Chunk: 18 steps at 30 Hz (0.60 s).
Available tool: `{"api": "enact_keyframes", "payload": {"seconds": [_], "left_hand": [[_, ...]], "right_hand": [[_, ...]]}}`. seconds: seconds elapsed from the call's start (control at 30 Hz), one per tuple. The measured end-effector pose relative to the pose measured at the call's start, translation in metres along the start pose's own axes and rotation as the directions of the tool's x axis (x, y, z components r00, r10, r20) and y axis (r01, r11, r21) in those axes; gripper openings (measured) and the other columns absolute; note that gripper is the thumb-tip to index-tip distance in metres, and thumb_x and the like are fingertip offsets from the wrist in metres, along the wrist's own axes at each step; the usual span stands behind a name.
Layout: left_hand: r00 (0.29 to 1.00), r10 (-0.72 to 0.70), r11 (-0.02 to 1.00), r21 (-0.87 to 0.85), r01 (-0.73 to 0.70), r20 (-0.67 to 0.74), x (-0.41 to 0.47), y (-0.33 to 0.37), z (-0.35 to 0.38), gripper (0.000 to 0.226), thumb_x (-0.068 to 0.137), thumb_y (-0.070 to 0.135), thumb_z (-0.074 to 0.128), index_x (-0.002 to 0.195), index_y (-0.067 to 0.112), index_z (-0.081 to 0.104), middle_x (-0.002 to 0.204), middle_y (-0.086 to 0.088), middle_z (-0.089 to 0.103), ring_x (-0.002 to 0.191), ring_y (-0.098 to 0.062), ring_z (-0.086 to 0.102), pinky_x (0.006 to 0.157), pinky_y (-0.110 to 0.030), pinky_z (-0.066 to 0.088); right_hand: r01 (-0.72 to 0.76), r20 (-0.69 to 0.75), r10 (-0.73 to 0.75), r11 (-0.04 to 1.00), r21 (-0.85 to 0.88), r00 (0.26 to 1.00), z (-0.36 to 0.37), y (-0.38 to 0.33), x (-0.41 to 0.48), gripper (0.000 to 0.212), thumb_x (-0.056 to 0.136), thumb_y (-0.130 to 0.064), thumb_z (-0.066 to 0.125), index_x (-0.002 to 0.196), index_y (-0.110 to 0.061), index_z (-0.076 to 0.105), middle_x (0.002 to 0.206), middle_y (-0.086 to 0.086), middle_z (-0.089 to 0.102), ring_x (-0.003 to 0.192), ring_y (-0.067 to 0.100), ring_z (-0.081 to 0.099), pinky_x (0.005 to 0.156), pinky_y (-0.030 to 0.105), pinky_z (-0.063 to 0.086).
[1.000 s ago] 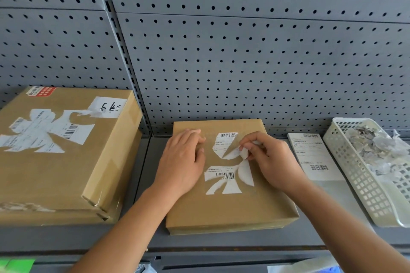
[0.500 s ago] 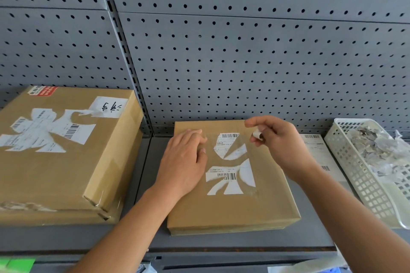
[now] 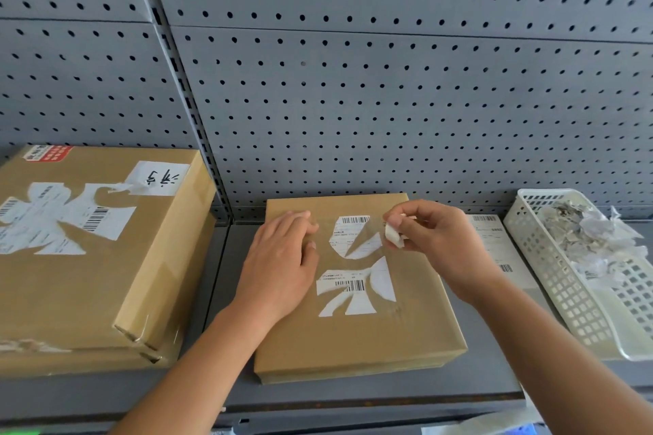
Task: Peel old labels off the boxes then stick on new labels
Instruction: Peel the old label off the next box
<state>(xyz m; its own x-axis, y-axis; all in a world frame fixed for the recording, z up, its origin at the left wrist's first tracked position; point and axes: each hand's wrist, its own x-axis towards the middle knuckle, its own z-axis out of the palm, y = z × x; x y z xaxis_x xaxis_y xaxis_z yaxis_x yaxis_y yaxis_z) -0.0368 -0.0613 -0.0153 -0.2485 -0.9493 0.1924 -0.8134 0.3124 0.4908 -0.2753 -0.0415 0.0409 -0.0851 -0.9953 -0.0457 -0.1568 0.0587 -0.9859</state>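
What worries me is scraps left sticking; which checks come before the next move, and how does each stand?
1. ok: left hand lies flat on the small box, steadying it.
2. ok: right hand pinches the scrap.
3. cannot tell: scrap free of the small box; a clear film may join them.
4. not ok: old label gone; white pieces remain.
5. ok: basket stands close on the right, with room.
6. ok: new labels lie beside the small box.

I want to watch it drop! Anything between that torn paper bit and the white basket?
Nothing visible. The right hand pinches the scrap above the box; only a flat label sheet lies before the basket.
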Motion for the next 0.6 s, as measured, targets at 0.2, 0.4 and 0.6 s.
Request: {"api": "enact_keyframes", "payload": {"seconds": [0.2,0.4,0.6], "left_hand": [[1.000,0.012,0.999,0.051,-0.012,0.009,0.001,0.001,0.000,0.027,0.102,0.028,0.042,0.126,0.026,0.056,0.149,0.014,0.045,0.143,-0.009,0.033,0.121,-0.032,0.024],[1.000,0.013,0.997,0.082,-0.015,0.021,0.001,0.001,0.000,0.026,0.103,0.028,0.044,0.126,0.027,0.055,0.149,0.014,0.046,0.142,-0.008,0.034,0.120,-0.032,0.024],[0.999,0.008,0.990,0.138,-0.014,0.041,0.005,0.002,-0.002,0.027,0.103,0.031,0.045,0.127,0.026,0.055,0.149,0.013,0.046,0.141,-0.010,0.038,0.118,-0.035,0.031]], "right_hand": [[0.028,-0.047,-0.032,0.997,-0.076,0.998,-0.013,0.007,-0.006,0.017,0.097,-0.008,0.062,0.098,-0.014,0.079,0.077,-0.003,0.066,0.064,0.008,0.054,0.065,0.026,0.058],[0.055,-0.108,-0.057,0.998,-0.027,0.993,-0.030,0.002,-0.014,0.014,0.091,-0.001,0.068,0.103,-0.008,0.068,0.082,0.010,0.068,0.061,0.016,0.061,0.061,0.026,0.056],[0.052,-0.157,-0.058,0.998,-0.038,0.986,-0.054,0.002,-0.020,0.002,0.090,-0.006,0.071,0.089,-0.005,0.070,0.086,0.016,0.072,0.072,0.024,0.063,0.071,0.031,0.057]]}}
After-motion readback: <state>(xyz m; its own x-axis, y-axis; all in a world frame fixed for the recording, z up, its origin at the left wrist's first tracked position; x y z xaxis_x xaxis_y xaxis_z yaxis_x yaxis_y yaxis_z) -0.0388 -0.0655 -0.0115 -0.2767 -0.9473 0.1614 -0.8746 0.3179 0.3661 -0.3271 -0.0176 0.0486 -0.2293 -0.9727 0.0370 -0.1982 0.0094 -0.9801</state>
